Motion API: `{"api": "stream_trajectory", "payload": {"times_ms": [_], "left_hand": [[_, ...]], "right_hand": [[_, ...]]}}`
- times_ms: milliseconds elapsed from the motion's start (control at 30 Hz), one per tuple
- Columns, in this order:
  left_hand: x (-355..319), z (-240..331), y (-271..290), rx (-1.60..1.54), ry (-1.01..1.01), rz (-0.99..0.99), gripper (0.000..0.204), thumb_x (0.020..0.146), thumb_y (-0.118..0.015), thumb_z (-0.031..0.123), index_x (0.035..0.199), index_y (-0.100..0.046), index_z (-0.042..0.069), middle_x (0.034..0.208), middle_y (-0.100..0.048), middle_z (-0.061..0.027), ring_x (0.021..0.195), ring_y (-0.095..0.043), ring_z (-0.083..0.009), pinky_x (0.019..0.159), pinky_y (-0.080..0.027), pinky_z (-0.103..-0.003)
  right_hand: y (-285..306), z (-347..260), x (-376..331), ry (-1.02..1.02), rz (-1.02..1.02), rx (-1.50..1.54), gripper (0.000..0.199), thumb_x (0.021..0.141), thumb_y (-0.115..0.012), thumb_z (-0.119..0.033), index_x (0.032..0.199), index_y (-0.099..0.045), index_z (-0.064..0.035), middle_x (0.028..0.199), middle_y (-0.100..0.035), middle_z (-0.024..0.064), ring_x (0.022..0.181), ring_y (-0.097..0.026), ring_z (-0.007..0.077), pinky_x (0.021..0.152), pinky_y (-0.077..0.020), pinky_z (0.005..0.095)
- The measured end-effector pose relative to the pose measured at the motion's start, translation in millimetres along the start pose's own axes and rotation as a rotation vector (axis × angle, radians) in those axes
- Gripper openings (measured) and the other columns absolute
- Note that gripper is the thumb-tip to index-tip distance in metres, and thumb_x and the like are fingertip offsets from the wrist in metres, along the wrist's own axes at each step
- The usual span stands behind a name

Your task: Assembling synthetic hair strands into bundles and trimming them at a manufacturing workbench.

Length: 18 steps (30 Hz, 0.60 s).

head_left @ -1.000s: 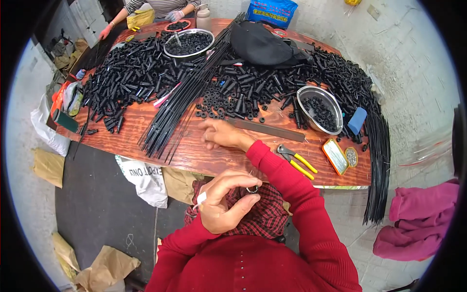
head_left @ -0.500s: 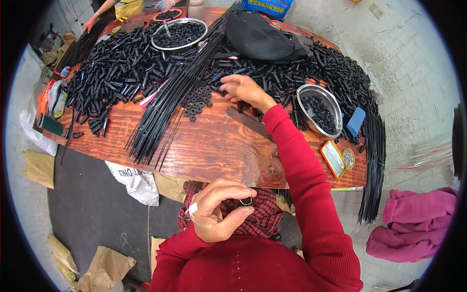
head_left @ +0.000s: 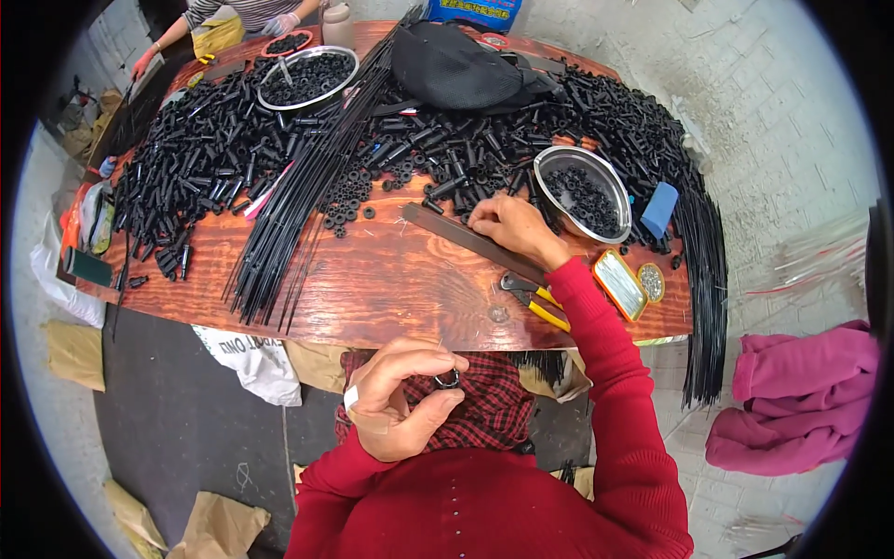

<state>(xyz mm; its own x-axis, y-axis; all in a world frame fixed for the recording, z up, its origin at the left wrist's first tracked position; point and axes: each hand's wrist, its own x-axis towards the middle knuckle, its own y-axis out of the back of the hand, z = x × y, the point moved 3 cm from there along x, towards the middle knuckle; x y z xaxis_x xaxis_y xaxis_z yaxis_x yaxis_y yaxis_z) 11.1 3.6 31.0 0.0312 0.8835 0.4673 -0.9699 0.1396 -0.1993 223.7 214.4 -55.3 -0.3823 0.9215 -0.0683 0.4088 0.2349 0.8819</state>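
In front of my chest, my left hand (head_left: 396, 401) pinches a small black ring (head_left: 448, 379) with a shiny edge between thumb and forefinger. A white strip is wrapped round one of its fingers. Over the table, my right hand (head_left: 515, 228) is lowered with fingers curled down beside a flat brown bar (head_left: 447, 229). Its fingertips are at the near edge of a heap of short black tubes (head_left: 452, 179); whatever they grip is hidden. Pliers with yellow handles (head_left: 549, 315) lie by my right wrist. Loose black washers (head_left: 348, 194) are spread left of the bar.
Long black rods (head_left: 289, 219) lie across the table. An oval metal bowl (head_left: 623, 222) of black parts, a blue block (head_left: 659, 210), a rectangular tin (head_left: 619, 284) and a round dish (head_left: 652, 281) stand right. A black bag (head_left: 456, 70) lies behind. Another person (head_left: 247, 14) works at far left.
My right hand has moved from above the washers toward me and right, down beside the bar, its fingers now curled. The pliers have come into sight. My left hand still pinches the ring.
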Motion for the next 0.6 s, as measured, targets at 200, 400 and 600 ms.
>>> {"api": "stream_trajectory", "payload": {"times_ms": [200,400,600], "left_hand": [[-6.6,2.8,-9.6,0.027,-0.009,-0.044,0.033,0.078,-0.066,-0.003,0.109,-0.056,0.0,0.102,-0.058,-0.0148,0.094,-0.062,-0.0245,0.09,-0.047,-0.04],[-13.1,1.7,-8.5,0.032,0.014,0.044,0.035,0.075,-0.07,-0.007,0.107,-0.059,0.0,0.099,-0.063,-0.0143,0.091,-0.066,-0.0242,0.081,-0.051,-0.033],[-12.4,3.7,-11.0,0.0,-0.003,0.011,0.035,0.075,-0.069,-0.007,0.108,-0.058,0.0,0.1,-0.062,-0.014,0.092,-0.065,-0.0236,0.083,-0.05,-0.033]], "right_hand": [[-14.4,-2.0,47.9,0.287,0.199,0.145,0.022,0.082,-0.065,-0.009,0.103,-0.069,-0.0066,0.085,-0.069,0.0114,0.075,-0.065,0.0234,0.072,-0.05,0.0342],[4.1,-25.3,27.6,0.255,0.342,0.004,0.02,0.081,-0.066,-0.021,0.099,-0.071,-0.0123,0.091,-0.069,0.0123,0.087,-0.065,0.0304,0.077,-0.0509,0.0409],[-29.5,-37.1,-28.7,0.213,0.299,-0.064,0.033,0.076,-0.073,-0.024,0.106,-0.065,-0.0132,0.122,-0.058,0.0107,0.106,-0.052,0.0364,0.089,-0.0445,0.0461]]}}
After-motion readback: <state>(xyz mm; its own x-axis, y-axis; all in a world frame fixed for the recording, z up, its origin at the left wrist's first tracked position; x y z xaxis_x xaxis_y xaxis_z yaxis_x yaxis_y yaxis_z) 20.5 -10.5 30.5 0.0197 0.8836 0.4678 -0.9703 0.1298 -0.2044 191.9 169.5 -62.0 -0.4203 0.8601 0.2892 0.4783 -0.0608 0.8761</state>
